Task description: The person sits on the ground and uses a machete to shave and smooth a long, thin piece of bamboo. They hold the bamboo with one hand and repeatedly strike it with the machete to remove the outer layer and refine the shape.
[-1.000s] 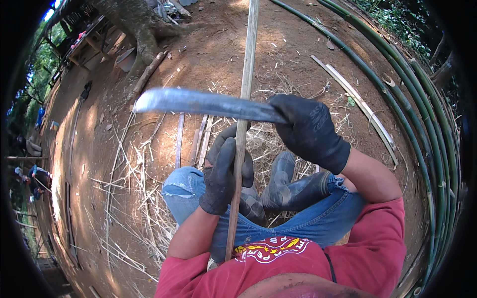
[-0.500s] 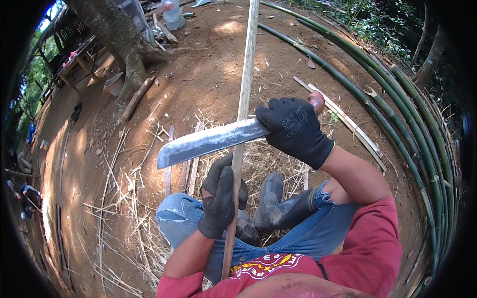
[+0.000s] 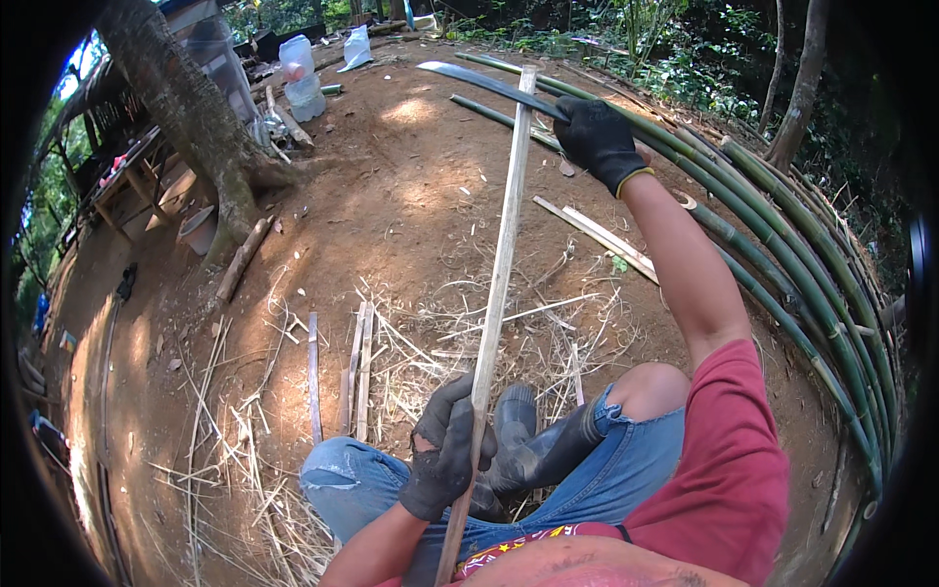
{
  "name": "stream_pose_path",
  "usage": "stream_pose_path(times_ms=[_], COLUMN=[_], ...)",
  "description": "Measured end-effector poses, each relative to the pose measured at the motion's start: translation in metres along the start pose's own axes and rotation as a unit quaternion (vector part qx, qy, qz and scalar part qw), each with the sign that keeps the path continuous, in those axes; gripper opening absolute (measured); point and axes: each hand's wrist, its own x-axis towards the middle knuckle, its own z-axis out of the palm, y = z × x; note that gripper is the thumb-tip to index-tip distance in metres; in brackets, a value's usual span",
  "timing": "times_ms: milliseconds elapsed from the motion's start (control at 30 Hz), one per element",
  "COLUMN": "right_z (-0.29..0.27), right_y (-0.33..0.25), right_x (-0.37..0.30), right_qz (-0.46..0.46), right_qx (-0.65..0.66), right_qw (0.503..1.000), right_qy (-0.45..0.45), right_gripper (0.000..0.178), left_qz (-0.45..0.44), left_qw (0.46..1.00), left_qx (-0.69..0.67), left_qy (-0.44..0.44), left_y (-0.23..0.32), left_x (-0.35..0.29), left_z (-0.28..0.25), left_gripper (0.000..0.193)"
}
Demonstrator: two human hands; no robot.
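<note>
A long bamboo strip [image 3: 503, 230] runs from near my chest out toward the far ground. My left hand [image 3: 450, 452], in a black glove, is wrapped round its lower part, and a tear in the glove bares some skin. At arm's length, my right hand [image 3: 597, 145], also gloved in black, grips a machete [image 3: 486, 82] by its handle, which the fingers mostly hide. The blade points left and crosses the strip close to its far end, seemingly against it. Below the strip are my bent legs in torn jeans [image 3: 577, 489] and dark rubber boots [image 3: 548, 455].
Green bamboo poles [image 3: 782, 254] lie along the right. Split strips [image 3: 602, 235] rest beside them, and shavings [image 3: 430, 338] litter the ground ahead. A tree trunk [image 3: 181, 108], a log [image 3: 245, 259], a bucket [image 3: 199, 231] and a plastic jug [image 3: 305, 96] stand or lie at the far left.
My right hand has carried the machete away from me, up to the strip's far end. The left hand keeps its hold lower down. The view has tipped toward the far ground.
</note>
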Motion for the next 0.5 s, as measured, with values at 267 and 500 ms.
stream_pose_path(times_ms=[267,500], right_z=[-0.024,-0.034], right_y=[-0.095,-0.055], right_x=[-0.135,-0.075], right_qz=[-0.268,-0.153], right_qx=[0.149,0.125], right_qw=[0.951,0.97], right_qy=[0.029,0.139], right_gripper=[0.013,0.012], left_qz=[0.0,-0.048], left_qw=[0.999,0.994], left_qx=[0.001,-0.068], left_qy=[0.036,-0.067], left_y=[0.012,0.021], left_x=[-0.004,-0.013], left_z=[0.004,-0.009], left_gripper=[0.044,0.047])
